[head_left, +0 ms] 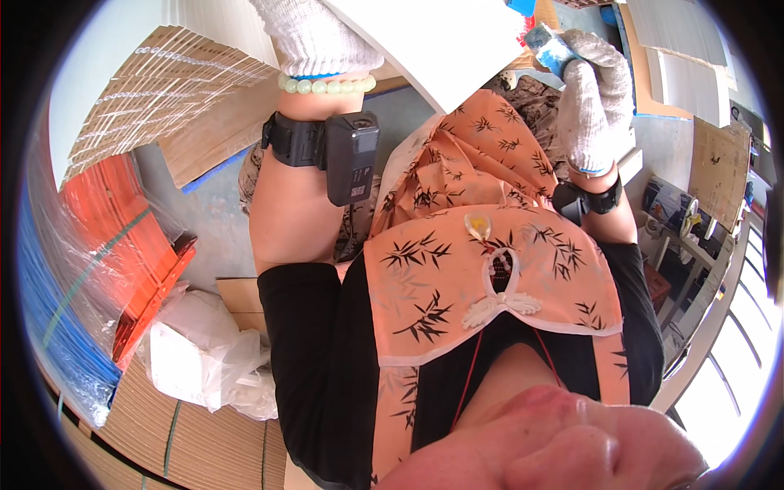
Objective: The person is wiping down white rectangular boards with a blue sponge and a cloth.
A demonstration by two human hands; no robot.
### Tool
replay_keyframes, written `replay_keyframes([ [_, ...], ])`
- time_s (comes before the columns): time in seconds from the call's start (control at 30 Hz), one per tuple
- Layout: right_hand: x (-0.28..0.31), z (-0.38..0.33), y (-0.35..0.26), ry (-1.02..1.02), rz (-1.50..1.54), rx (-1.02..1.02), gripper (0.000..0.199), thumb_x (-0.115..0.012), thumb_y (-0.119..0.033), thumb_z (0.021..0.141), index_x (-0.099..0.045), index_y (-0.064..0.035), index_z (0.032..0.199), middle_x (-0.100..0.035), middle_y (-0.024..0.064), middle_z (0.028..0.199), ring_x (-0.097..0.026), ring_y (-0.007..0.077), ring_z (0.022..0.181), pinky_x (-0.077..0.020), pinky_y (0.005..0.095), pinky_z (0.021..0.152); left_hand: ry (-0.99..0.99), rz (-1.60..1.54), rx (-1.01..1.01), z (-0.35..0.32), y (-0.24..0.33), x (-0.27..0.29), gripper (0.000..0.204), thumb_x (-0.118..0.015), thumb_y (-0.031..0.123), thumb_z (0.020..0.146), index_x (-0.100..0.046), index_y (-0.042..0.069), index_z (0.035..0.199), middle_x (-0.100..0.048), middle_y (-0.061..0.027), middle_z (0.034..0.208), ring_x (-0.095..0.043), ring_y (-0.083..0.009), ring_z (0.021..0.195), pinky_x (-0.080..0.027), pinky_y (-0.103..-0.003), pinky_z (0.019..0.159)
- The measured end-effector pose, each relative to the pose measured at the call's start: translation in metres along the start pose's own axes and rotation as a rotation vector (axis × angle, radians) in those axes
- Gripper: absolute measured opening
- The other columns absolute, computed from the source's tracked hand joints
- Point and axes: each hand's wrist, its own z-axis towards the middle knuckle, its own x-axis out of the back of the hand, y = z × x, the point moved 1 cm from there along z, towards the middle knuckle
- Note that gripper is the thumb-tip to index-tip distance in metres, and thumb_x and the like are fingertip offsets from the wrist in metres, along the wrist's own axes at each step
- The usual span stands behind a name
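Note:
A white knitted work glove covers my left hand at the upper left; its fingers run out past the top edge, so their grip is hidden. Beside it a smooth white board reaches in from the top, one corner pointing down over my lap. My right hand, also gloved, is closed around a small blue and whitish block-shaped piece, whose kind I cannot make out. That piece sits just off the board's right side. Whether my left hand touches the board cannot be seen.
Stacked cardboard-edged white panels stand at the left, above orange sheets and blue sheets in clear wrap. A crumpled plastic bag lies near bundled cardboard. White panels stand at the right.

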Motion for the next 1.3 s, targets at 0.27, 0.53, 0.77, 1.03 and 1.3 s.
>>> replay_keyframes([
  [0.27,0.001,-0.002,-0.002,-0.052,-0.203,0.117,0.025,-0.059,-0.001,0.100,-0.061,0.0000,0.126,-0.064,0.0151,0.130,-0.063,0.0220,0.116,-0.0487,0.0356,0.103,-0.002,-0.011,0.011,0.000,-0.001,-0.001,0.096,-0.063,0.072,0.088,-0.045,-0.008,0.138,-0.056,-0.0240,0.131,-0.053,-0.0367,0.126,-0.038,-0.049,0.119],
  [0.53,-0.003,0.006,-0.009,-0.134,-0.562,0.265,0.027,-0.064,0.001,0.098,-0.059,0.0002,0.124,-0.066,0.0160,0.126,-0.063,0.0196,0.115,-0.0483,0.0341,0.103,-0.002,-0.016,0.020,-0.001,-0.003,0.000,0.098,-0.061,0.072,0.089,-0.041,-0.007,0.143,-0.052,-0.0251,0.136,-0.048,-0.0382,0.132,-0.036,-0.049,0.120],
  [0.77,-0.014,-0.002,-0.014,0.015,-0.251,0.191,0.025,-0.067,-0.001,0.097,-0.059,0.0003,0.120,-0.065,0.0156,0.120,-0.067,0.0193,0.102,-0.0573,0.0321,0.088,0.000,-0.027,0.035,-0.002,-0.002,0.003,0.101,-0.059,0.073,0.090,-0.037,-0.007,0.146,-0.048,-0.0260,0.141,-0.043,-0.0394,0.137,-0.034,-0.049,0.121],
  [1.03,-0.022,0.012,0.004,0.071,-0.683,0.027,0.025,-0.077,-0.006,0.092,-0.062,-0.0005,0.111,-0.068,0.0065,0.097,-0.061,0.0088,0.081,-0.0508,0.0238,0.070,0.021,-0.070,0.076,-0.007,0.004,0.008,0.103,-0.056,0.074,0.091,-0.032,-0.007,0.151,-0.044,-0.0271,0.147,-0.038,-0.0408,0.142,-0.032,-0.049,0.122],
  [1.3,-0.017,0.014,0.011,0.147,-0.505,0.057,0.021,-0.076,-0.005,0.093,-0.062,0.0000,0.109,-0.068,0.0056,0.098,-0.062,0.0074,0.082,-0.0520,0.0238,0.072,0.056,-0.242,0.154,-0.002,0.005,0.015,0.108,-0.052,0.075,0.092,-0.022,-0.006,0.156,-0.035,-0.0299,0.155,-0.032,-0.0418,0.147,-0.029,-0.049,0.124],
])
